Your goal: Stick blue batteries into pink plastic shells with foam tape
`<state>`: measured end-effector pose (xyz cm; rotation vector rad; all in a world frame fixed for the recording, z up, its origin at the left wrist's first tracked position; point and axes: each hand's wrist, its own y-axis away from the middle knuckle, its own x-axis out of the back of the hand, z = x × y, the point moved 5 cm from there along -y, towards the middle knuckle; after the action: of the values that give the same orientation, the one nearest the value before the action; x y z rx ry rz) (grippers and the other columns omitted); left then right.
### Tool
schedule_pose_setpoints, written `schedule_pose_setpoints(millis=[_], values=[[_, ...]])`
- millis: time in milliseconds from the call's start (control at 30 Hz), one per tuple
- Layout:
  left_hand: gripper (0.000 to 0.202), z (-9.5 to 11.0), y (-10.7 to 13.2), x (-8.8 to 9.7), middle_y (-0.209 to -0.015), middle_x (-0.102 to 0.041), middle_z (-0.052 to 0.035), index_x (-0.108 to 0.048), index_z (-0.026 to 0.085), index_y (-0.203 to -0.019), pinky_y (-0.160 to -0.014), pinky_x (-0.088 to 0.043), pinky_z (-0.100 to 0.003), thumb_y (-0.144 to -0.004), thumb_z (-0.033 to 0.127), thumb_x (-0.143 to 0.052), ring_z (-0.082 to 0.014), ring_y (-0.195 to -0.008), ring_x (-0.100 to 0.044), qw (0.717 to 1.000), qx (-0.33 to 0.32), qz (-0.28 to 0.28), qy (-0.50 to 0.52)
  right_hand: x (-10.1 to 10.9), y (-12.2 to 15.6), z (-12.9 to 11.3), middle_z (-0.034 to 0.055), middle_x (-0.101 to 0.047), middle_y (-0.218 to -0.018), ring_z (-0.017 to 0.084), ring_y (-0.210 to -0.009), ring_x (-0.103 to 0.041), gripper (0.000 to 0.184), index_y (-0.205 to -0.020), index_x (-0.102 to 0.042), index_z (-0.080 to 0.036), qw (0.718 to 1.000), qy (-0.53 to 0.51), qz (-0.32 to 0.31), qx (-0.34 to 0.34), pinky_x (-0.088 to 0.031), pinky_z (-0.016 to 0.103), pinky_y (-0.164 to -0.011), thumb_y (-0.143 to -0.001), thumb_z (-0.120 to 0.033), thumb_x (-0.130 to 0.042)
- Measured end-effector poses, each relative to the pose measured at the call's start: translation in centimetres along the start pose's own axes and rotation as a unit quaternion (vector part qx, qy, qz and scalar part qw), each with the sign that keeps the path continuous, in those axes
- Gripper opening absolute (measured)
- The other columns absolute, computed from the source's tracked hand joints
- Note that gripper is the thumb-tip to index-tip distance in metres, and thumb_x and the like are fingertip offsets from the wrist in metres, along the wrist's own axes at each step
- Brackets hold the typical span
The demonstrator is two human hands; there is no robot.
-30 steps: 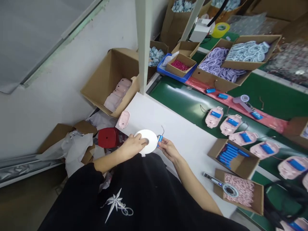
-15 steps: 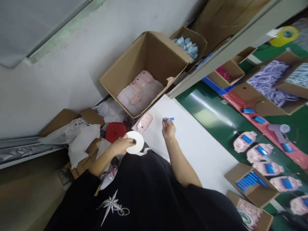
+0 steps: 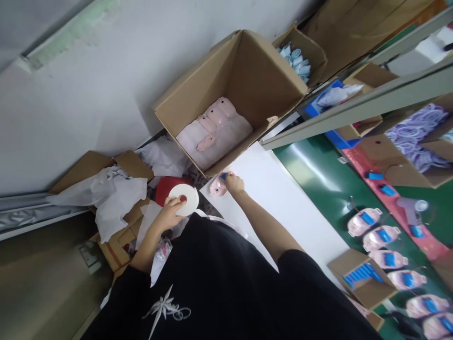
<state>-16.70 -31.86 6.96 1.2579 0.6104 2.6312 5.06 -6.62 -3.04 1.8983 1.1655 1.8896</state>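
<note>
My left hand (image 3: 170,215) grips a roll of white tape (image 3: 190,200) by its rim and core. A loose strip of the tape trails from the roll along the front of my shirt. My right hand (image 3: 235,183) is closed on a small blue battery (image 3: 223,176) and holds it at a pink plastic shell (image 3: 217,187). That shell lies on the near corner of the white tabletop (image 3: 283,193), its inner side facing up. My fingers partly cover both the battery and the shell.
A large cardboard box (image 3: 198,101) with several pink shells (image 3: 216,114) stands beyond the table corner. To the right, pink shells with blue batteries (image 3: 368,218) line a green surface (image 3: 318,174). A small box of blue batteries (image 3: 364,278) is at the right. Crumpled white paper (image 3: 120,203) lies left.
My right hand has moved left with the battery, from above the tabletop to the pink shell. My left hand has shifted slightly left with the tape roll. The camera view has turned a little.
</note>
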Motion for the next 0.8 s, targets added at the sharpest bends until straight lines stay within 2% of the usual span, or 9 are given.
schedule_pose_setpoints(millis=[167, 300, 433, 533, 600, 667, 800], values=[[0.066, -0.2, -0.2, -0.3, -0.13, -0.066, -0.0127, -0.067, 0.019, -0.144, -0.113, -0.046, -0.051, -0.081, 0.029, -0.082, -0.031, -0.119, -0.047, 1.0, 0.009, -0.004, 0.005, -1.1, -0.4, -0.2, 0.0267, -0.072, -0.122, 0.03, -0.111, -0.074, 0.037, -0.128, -0.068, -0.009, 1.0, 0.01, -0.01, -0.021, -0.056, 0.036, -0.092, -0.11, -0.028, -0.043], [0.065, 0.2, -0.7, -1.1, -0.131, -0.067, -0.0124, -0.067, 0.021, -0.143, -0.113, -0.047, -0.051, -0.081, 0.029, -0.083, -0.0318, -0.12, -0.048, 1.0, 0.012, -0.005, 0.008, -2.1, -0.5, -0.4, 0.0269, -0.071, -0.123, 0.031, -0.111, -0.074, 0.042, -0.136, -0.063, -0.009, 0.999, -0.013, 0.004, -0.046, -0.056, 0.038, -0.092, -0.111, -0.034, -0.04], [0.067, 1.9, -1.7, -2.2, -0.136, -0.066, -0.0115, -0.067, 0.021, -0.143, -0.114, -0.046, -0.051, -0.078, 0.027, -0.084, -0.0313, -0.12, -0.049, 1.0, 0.001, -0.018, 0.011, -2.0, -0.4, -0.4, 0.0245, -0.07, -0.129, 0.03, -0.113, -0.073, 0.043, -0.144, -0.058, -0.015, 0.997, -0.05, 0.003, -0.054, -0.054, 0.039, -0.095, -0.109, -0.036, -0.045], [0.066, 3.7, -2.9, -2.4, -0.138, -0.064, -0.0123, -0.065, 0.022, -0.145, -0.115, -0.045, -0.053, -0.081, 0.027, -0.082, -0.0301, -0.119, -0.051, 1.0, -0.019, 0.009, 0.003, -2.1, 0.9, 1.3, 0.0155, -0.071, -0.134, 0.026, -0.115, -0.072, 0.041, -0.145, -0.06, -0.026, 0.995, -0.093, -0.007, -0.031, -0.053, 0.036, -0.097, -0.104, -0.028, -0.054], [0.065, 4.8, -3.9, -2.3, -0.14, -0.063, -0.0134, -0.061, 0.022, -0.148, -0.113, -0.046, -0.053, -0.086, 0.029, -0.077, -0.0302, -0.12, -0.052, 0.999, -0.031, 0.044, 0.003, -3.0, 2.9, 4.4, 0.0107, -0.071, -0.138, 0.025, -0.118, -0.07, 0.046, -0.146, -0.06, -0.029, 0.99, -0.138, 0.003, -0.03, -0.051, 0.034, -0.099, -0.1, -0.024, -0.058], [0.063, 5.8, -4.9, -2.2, -0.144, -0.06, -0.0155, -0.057, 0.022, -0.15, -0.111, -0.047, -0.053, -0.09, 0.032, -0.072, -0.0316, -0.123, -0.053, 0.996, -0.051, 0.074, 0.007, -4.6, 5.5, 9.2, 0.01, -0.07, -0.142, 0.025, -0.124, -0.068, 0.049, -0.147, -0.06, -0.027, 0.98, -0.193, 0.026, -0.049, -0.05, 0.031, -0.103, -0.098, -0.023, -0.059], [0.057, 7.8, -6.7, -2.7, -0.146, -0.057, -0.0202, -0.053, 0.018, -0.148, -0.112, -0.045, -0.056, -0.094, 0.037, -0.061, -0.0354, -0.132, -0.053, 0.988, -0.102, 0.118, 0.011, -7.1, 11.5, 22.4, 0.012, -0.069, -0.142, 0.025, -0.124, -0.067, 0.05, -0.148, -0.059, -0.02, 0.948, -0.26, 0.094, -0.155, -0.047, 0.03, -0.106, -0.099, -0.021, -0.056]])
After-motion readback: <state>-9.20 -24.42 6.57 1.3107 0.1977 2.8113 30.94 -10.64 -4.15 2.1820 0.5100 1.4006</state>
